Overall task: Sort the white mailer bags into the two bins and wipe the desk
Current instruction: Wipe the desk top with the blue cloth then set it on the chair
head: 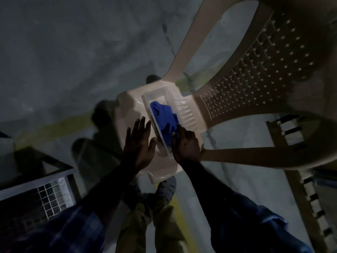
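Crumpled blue cloth [165, 123] lying in clear rectangular plastic tray [156, 95] on beige plastic chair [237, 84]; right hand [186, 145] pinching its near end; left hand [140, 143] flat, fingers straight, gripping nothing. Likely to drag the light tray off the seat if pulled sideways; no mailer bags visible.

dim, underexposed view with soft blur, wide-angle bending at edges, deep shadows below.

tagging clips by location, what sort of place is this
Probably a dim storeroom or warehouse work area, not a home. The signs: a bare concrete floor with a yellow painted line, a wire-mesh cage at the left, and plastic chairs used as a stand for a clear tray.
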`<state>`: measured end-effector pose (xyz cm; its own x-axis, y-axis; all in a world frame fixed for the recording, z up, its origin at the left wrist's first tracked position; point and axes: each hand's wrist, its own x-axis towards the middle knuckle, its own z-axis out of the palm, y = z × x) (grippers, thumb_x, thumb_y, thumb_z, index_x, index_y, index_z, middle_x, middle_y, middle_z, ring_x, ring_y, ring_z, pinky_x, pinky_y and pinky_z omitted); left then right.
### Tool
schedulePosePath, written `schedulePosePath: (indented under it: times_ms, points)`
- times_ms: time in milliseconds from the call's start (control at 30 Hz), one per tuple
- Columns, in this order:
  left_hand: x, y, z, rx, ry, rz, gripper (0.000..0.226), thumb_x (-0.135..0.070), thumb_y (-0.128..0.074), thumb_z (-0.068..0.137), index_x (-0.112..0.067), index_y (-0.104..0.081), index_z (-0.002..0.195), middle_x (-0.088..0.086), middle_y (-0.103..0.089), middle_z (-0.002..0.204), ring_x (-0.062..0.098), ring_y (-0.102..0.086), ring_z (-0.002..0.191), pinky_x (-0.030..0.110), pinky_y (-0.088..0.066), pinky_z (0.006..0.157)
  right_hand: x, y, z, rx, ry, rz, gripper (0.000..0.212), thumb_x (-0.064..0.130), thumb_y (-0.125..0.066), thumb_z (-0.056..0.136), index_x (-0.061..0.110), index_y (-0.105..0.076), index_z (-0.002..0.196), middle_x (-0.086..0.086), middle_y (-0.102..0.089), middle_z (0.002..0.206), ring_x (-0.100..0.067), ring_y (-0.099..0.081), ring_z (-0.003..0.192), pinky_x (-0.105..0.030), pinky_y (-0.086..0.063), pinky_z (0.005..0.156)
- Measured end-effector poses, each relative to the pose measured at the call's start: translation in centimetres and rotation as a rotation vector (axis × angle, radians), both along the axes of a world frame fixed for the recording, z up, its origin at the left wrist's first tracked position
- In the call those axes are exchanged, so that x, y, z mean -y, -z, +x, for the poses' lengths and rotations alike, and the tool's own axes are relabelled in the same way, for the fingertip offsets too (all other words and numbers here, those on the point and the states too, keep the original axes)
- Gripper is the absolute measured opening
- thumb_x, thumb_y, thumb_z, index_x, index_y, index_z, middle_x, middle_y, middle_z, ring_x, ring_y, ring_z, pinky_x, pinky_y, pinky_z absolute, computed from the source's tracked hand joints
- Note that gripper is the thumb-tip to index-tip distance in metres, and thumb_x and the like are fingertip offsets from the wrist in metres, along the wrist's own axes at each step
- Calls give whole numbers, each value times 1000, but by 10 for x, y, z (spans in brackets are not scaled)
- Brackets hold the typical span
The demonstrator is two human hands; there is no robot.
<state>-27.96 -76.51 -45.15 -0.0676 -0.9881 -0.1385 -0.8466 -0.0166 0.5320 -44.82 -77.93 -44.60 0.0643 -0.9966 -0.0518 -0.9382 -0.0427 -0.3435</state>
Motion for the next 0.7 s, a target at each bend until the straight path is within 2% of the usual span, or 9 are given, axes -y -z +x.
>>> schedulePosePath:
  times_ms: [133,233,400,467,600,700]
  points:
    - [-1,-24,0,43,14,-34,58,-31,-45,90,-6,-40,142,18,-36,149,36,-33,138,57,-28,108,6,-28,-3,30,-28,-29,33,21,-52,94,4,-57,123,-17,-66,97,-41,-59,83,-44,-52,62]
    - [-2,-47,2,83,33,-44,60,-37,-37,92,-6,-39,143,19,-36,149,35,-33,138,54,-27,109,11,-58,-3,46,-25,-74,37,21,-52,94,3,-56,126,-19,-67,98,-42,-60,85,-45,-53,66]
    - [-1,-100,1,102,71,-82,62,-39,-32,92,-4,-39,142,20,-35,149,37,-33,138,57,-26,110,12,-121,1,54,-48,-177,35,16,-60,89,0,-59,120,-19,-69,95,-41,-62,78,-42,-52,67]
    - [-5,-131,0,96,30,-101,63,-41,-30,91,-4,-41,141,19,-36,149,37,-34,138,57,-25,108,10,-149,4,65,-68,-189,35,16,-59,89,1,-59,121,-19,-69,99,-40,-62,81,-42,-52,71]
    - [-23,-183,-2,119,-41,-225,58,-37,-37,90,-1,-50,134,21,-47,141,39,-45,130,59,-36,100,-4,-198,12,122,-111,-223,41,24,-45,89,2,-59,121,-17,-67,106,-39,-61,89,-43,-53,77]
    - [-39,-209,0,137,-69,-281,57,-38,-40,91,-1,-52,133,22,-48,139,38,-47,128,58,-39,99,-18,-227,14,147,-154,-258,42,26,-42,90,3,-58,121,-15,-66,111,-38,-61,91,-44,-52,79]
